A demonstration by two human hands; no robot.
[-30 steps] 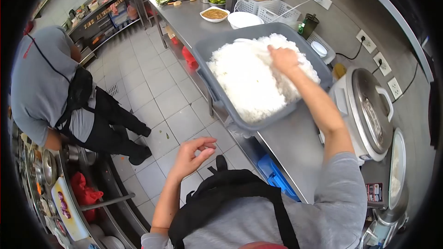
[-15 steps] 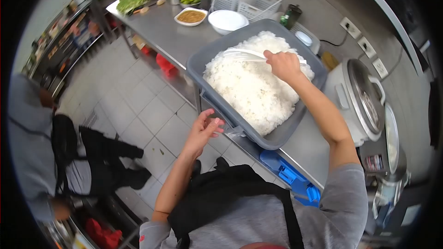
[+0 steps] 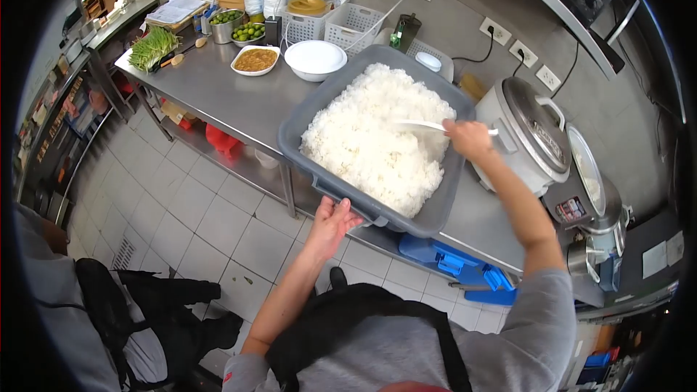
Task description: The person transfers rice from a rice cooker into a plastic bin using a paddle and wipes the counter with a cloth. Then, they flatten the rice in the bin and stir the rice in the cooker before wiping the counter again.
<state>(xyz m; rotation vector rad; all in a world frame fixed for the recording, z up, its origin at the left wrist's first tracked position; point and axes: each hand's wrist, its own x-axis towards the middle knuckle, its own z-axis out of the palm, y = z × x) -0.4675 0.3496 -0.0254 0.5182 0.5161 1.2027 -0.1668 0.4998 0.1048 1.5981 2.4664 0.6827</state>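
Note:
A large grey plastic tub [image 3: 296,120] heaped with white cooked rice [image 3: 370,138] sits on the steel counter in front of me. My right hand [image 3: 470,139] is wrapped round the handle of a white rice paddle [image 3: 425,124], over the right side of the heap. The paddle's far end meets the rice near the middle of the mound. My left hand [image 3: 334,223] is just below the tub's near rim, palm up, with its fingers stretched out and its fingertips right at the rim.
Right of the tub stands a rice cooker [image 3: 526,127] with a metal lid. Behind the tub are a white lidded bowl [image 3: 316,59], a dish of brown food [image 3: 255,60], green limes [image 3: 249,32] and baskets [image 3: 354,27]. A person [image 3: 138,312] is at the left.
My right hand has moved with the paddle toward the tub's right side, turning the paddle's blade into the rice. My left hand has come closer to the tub's rim. The camera view has shifted.

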